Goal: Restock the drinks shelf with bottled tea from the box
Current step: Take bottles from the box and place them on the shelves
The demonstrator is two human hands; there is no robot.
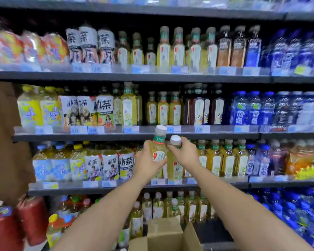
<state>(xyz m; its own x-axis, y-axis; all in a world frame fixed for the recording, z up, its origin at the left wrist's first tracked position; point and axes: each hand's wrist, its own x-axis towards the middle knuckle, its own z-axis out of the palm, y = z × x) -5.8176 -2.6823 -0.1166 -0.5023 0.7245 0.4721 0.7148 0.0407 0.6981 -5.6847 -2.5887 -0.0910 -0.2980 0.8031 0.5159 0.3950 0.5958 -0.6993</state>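
The left hand has its fingers round a tea bottle; the right hand grips a second bottle at the neck, both before the shelf. Held so close, they may collide and tip the row behind

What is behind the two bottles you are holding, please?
A shelf row of similar tea bottles runs rightward behind them; the slot directly behind is hidden by the held bottles, left hand and right hand.
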